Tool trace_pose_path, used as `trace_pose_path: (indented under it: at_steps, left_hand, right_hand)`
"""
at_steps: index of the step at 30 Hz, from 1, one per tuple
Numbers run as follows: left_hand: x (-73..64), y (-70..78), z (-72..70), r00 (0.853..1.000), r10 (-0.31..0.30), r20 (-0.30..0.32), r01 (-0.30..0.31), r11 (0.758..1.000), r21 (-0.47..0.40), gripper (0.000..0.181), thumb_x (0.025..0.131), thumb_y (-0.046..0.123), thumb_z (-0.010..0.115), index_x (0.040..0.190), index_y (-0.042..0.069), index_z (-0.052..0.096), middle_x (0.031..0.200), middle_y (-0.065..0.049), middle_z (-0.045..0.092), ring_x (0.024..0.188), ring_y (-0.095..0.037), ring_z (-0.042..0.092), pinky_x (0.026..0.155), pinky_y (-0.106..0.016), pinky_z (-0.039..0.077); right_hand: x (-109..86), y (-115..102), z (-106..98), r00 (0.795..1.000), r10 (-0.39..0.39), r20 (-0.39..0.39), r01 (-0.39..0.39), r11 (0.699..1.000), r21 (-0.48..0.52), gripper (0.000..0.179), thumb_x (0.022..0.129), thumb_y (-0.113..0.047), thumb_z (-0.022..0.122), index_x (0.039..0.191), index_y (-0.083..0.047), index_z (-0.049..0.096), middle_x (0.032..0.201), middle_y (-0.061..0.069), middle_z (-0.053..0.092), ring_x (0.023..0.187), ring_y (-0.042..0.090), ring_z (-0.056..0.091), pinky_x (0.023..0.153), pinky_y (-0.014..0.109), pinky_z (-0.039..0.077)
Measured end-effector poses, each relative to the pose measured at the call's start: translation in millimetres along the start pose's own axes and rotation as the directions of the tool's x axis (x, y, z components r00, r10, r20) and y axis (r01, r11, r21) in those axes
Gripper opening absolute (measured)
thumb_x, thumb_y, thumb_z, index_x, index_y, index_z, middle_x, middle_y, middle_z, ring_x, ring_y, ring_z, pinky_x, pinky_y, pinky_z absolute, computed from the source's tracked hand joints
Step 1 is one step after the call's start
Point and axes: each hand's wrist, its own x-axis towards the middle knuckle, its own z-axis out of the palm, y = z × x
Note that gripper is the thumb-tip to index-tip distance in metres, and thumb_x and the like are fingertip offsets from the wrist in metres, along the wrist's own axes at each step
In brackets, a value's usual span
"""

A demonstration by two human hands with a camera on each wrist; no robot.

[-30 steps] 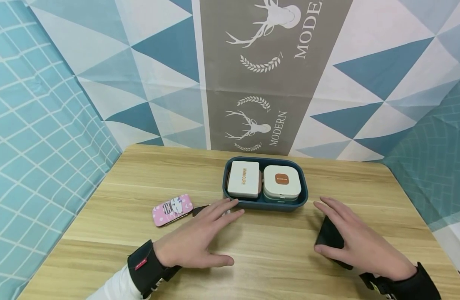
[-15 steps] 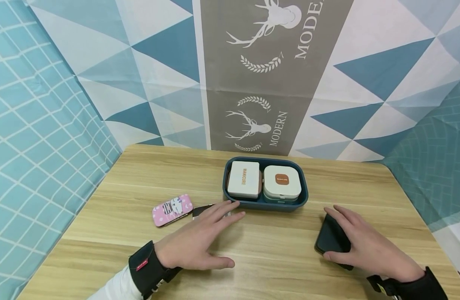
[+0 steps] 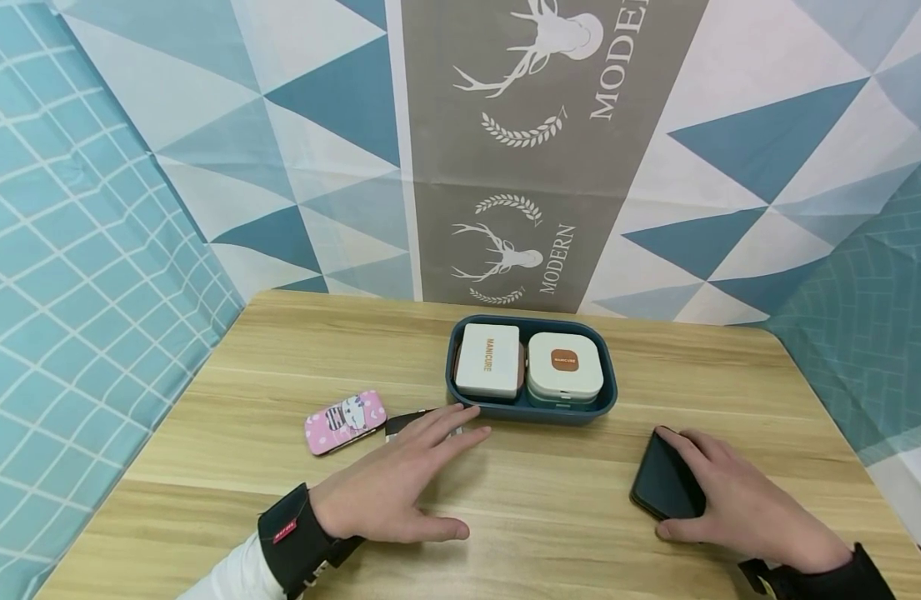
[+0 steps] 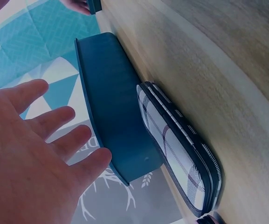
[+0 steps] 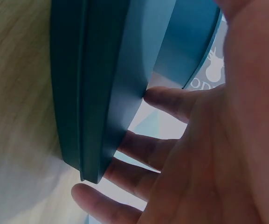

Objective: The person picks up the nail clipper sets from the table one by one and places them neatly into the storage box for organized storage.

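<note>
In the head view my right hand [image 3: 745, 500] spans a dark flat case [image 3: 664, 482] on the table, fingers at its far end and thumb by its near corner. The right wrist view shows those fingers lightly bent along the edge of the case [image 5: 106, 79]. My left hand [image 3: 388, 492] is held over the table with spread fingers and carries nothing. It partly covers a plaid case [image 3: 407, 423], which shows whole in the left wrist view with a dark zip-like edge. Left of that lies a pink tin [image 3: 346, 422] with a cartoon cat.
A blue oval tray [image 3: 531, 412] stands behind the hands. It holds a white box [image 3: 488, 360] marked MANICURE and a rounded white case [image 3: 565, 367] with a brown label. Patterned cloth [image 3: 498, 167] hangs along the back edge of the wooden table [image 3: 550, 517].
My right hand has shifted right and come down around the dark case, its thumb now beside the near corner. The left hand has stayed nearly still.
</note>
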Motion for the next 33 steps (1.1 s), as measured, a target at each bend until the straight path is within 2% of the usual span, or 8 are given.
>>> trace_pose_path:
  at_steps: [12,21,28,33]
  left_hand:
    - [-0.3,0.0,0.1,1.0,0.019,0.005,-0.019,1.0,0.002,0.103,0.087,0.064,0.08,0.169,0.032,0.027,0.176,-0.002,0.018,0.161,-0.023,0.018,0.124,-0.053,0.03]
    - [-0.3,1.0,2.3,1.0,0.013,0.023,-0.012,1.0,-0.015,0.103,0.085,0.058,0.084,0.169,0.033,0.028,0.176,-0.001,0.018,0.161,-0.02,0.016,0.123,-0.054,0.031]
    - [-0.9,-0.2,3.1,1.0,0.017,0.026,-0.017,1.0,-0.013,0.101,0.087,0.062,0.081,0.168,0.034,0.028,0.177,0.003,0.016,0.161,-0.019,0.015,0.123,-0.054,0.033]
    - [-1.0,-0.7,2.8,0.999,0.019,0.03,-0.019,1.0,-0.011,0.099,0.088,0.067,0.077,0.168,0.034,0.028,0.176,0.007,0.013,0.161,-0.018,0.016,0.123,-0.053,0.033]
  right_hand:
    - [1.0,0.2,2.7,1.0,0.022,0.004,-0.022,1.0,-0.01,0.123,0.071,-0.08,0.082,0.164,-0.014,0.037,0.147,0.026,0.049,0.127,0.046,0.055,0.091,0.06,0.054]
    - [3.1,-2.8,2.0,1.0,0.001,-0.021,-0.002,0.999,-0.046,0.119,0.07,-0.074,0.087,0.163,-0.016,0.039,0.144,0.02,0.052,0.122,0.038,0.057,0.089,0.055,0.054]
    - [2.1,-7.4,-7.7,0.999,-0.021,-0.043,0.018,0.998,-0.053,0.119,0.072,-0.075,0.085,0.162,-0.015,0.039,0.145,0.019,0.052,0.125,0.04,0.055,0.093,0.057,0.053]
    - [3.4,-12.2,-18.5,0.998,-0.042,-0.057,0.039,0.997,-0.061,0.117,0.071,-0.068,0.09,0.161,-0.012,0.039,0.147,0.02,0.05,0.126,0.041,0.055,0.092,0.057,0.053]
